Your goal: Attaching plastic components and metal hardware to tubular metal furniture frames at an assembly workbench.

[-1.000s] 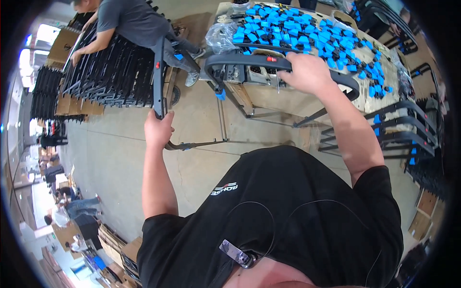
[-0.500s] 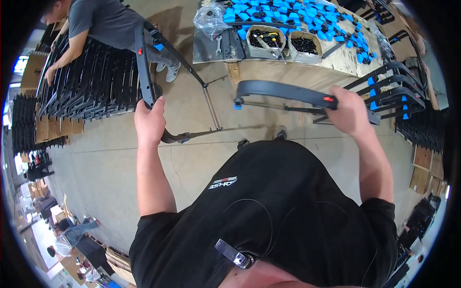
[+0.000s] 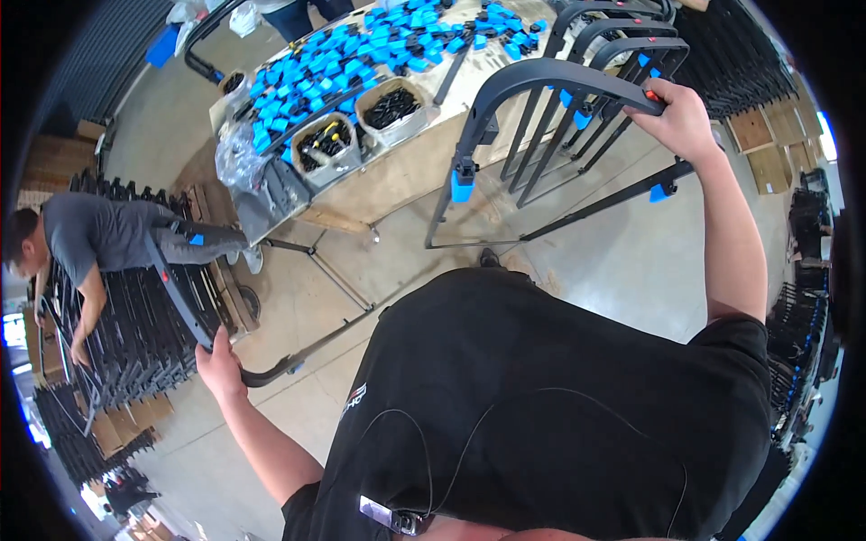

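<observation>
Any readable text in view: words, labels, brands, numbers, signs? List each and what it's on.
None readable.
Black shirt: pale chest mark, foreshortened, too small to read.
Black frame in right hand: no legible lettering.
Second frame in left hand: no legible lettering.

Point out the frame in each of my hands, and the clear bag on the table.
Left frame [image 3: 183, 305]: head view, on its straight bar.
Right frame [image 3: 561, 76]: head view, on its curved top bar.
Bag [image 3: 239, 160]: head view, middle of its crumpled plastic.
</observation>
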Tool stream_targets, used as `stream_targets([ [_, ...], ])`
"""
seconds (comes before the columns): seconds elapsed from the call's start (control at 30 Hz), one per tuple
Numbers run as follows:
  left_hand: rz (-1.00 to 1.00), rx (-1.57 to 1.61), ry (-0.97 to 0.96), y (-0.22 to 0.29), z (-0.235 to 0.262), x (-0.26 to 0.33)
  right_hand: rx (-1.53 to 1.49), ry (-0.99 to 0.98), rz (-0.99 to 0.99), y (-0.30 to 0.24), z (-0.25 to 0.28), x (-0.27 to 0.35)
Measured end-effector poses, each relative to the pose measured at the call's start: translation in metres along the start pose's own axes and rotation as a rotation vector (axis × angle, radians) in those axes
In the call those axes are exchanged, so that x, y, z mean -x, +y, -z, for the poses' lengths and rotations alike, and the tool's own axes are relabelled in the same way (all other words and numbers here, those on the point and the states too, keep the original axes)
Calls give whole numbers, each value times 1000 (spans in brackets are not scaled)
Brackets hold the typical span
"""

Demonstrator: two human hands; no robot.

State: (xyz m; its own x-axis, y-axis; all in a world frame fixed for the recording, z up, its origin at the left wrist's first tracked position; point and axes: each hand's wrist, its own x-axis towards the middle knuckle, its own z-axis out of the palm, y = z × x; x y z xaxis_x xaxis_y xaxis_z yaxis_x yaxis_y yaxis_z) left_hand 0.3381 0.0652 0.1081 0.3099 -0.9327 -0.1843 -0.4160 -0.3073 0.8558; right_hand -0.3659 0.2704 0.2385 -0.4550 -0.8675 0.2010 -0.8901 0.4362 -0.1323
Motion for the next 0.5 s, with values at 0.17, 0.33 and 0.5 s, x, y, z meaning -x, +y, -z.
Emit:
stream_targets([
  [0.17, 32, -94, 26, 7, -18, 1, -17, -57, 51, 85, 13, -21],
  [0.33, 60, -179, 49, 14, -37, 6, 58, -293, 107, 190, -10, -43],
  [0.5, 75, -224, 141, 20, -53, 6, 93, -358, 161, 264, -25, -52],
])
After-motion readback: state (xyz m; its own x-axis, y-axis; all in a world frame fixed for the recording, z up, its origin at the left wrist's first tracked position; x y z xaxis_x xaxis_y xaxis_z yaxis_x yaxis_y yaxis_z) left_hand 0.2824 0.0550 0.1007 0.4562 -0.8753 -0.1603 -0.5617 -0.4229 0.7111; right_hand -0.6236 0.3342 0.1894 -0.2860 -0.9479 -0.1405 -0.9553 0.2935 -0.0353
